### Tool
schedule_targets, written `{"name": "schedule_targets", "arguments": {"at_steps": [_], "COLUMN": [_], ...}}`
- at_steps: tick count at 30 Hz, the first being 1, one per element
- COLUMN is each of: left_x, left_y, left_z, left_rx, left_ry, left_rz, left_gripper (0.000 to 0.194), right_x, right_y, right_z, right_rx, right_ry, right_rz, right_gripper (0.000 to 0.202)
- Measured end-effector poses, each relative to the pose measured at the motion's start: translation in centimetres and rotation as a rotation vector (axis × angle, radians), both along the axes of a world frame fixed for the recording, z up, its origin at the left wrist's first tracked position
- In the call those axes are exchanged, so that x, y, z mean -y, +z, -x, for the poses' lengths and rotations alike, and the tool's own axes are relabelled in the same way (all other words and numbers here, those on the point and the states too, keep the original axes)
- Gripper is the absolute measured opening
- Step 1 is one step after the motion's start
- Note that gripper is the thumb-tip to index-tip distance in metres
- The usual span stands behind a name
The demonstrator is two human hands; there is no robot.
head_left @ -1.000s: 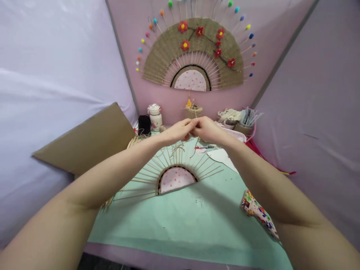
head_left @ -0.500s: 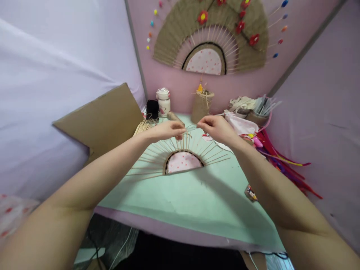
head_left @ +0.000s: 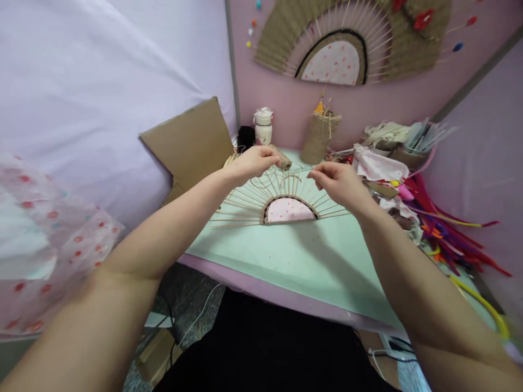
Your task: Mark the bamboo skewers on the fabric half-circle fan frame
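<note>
A thin strand of twine (head_left: 297,170) runs between my two hands above the table. My left hand (head_left: 261,162) pinches one end, fingers closed. My right hand (head_left: 337,181) pinches the other part between thumb and fingertips. Below them lies a fan frame, a half-round base with pink dotted paper (head_left: 291,210) and a dark braided edge, from which thin wooden sticks (head_left: 241,202) spread out. Just behind my left hand a small roll of twine (head_left: 283,159) lies on its side, with loose loops near it.
A large twine spool (head_left: 321,137), a white bottle (head_left: 263,126) and a black pouch (head_left: 245,138) stand at the back. Cardboard (head_left: 192,139) leans on the left. Coloured pipe cleaners (head_left: 445,228) and scraps crowd the right. A finished fan (head_left: 281,41) hangs on the wall.
The hands have drawn farther apart, with the strand stretched longer between them. The head view has shifted, so the table scene sits more to the right and higher.
</note>
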State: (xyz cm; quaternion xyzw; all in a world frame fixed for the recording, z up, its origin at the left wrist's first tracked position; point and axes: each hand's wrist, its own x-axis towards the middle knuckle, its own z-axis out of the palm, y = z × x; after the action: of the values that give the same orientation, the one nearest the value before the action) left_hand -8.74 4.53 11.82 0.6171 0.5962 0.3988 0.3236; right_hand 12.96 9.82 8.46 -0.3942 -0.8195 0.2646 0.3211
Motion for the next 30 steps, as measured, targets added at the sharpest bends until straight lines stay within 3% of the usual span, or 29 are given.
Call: {"name": "schedule_targets", "arguments": {"at_steps": [5,7,10,13,16,19,24,27,30], "left_x": [0.6,1.1,2.1,3.1,3.6,3.6,3.0,2.6,2.6], "left_y": [-1.7,-2.9,-5.1,-7.1,-8.1,-7.5,-4.0,-1.7,-0.1], "left_z": [3.4,4.6,6.1,7.6,9.0,10.1,10.6,10.5,10.5], "left_rx": [0.132,0.168,0.155,0.211,0.389,0.513,0.530,0.532,0.505], "left_ry": [0.053,0.163,0.368,0.471,0.494,0.516,0.592,0.535,0.467], "left_rz": [-0.032,-0.092,-0.202,-0.238,-0.264,-0.325,-0.461,-0.547,-0.577], "left_gripper": [0.016,0.012,0.011,0.011,0.010,0.009,0.015,0.014,0.015], "right_x": [1.5,2.3,3.3,2.9,0.8,-1.3,-1.3,-0.6,-0.6], "right_y": [-3.9,-5.9,-8.6,-10.2,-10.7,-10.5,-8.5,-6.0,-2.3], "right_z": [-0.9,-0.8,-0.3,0.3,0.6,1.0,1.3,0.9,-0.4], "right_rx": [-0.023,0.052,0.217,0.379,0.507,0.595,0.670,0.699,0.627], "right_ry": [-0.009,0.042,0.210,0.296,0.304,0.368,0.436,0.421,0.428], "right_rz": [0.077,0.072,-0.080,-0.217,-0.197,-0.163,-0.342,-0.431,-0.477], "right_gripper": [0.031,0.029,0.029,0.060,0.093,0.106,0.065,0.062,0.059]}}
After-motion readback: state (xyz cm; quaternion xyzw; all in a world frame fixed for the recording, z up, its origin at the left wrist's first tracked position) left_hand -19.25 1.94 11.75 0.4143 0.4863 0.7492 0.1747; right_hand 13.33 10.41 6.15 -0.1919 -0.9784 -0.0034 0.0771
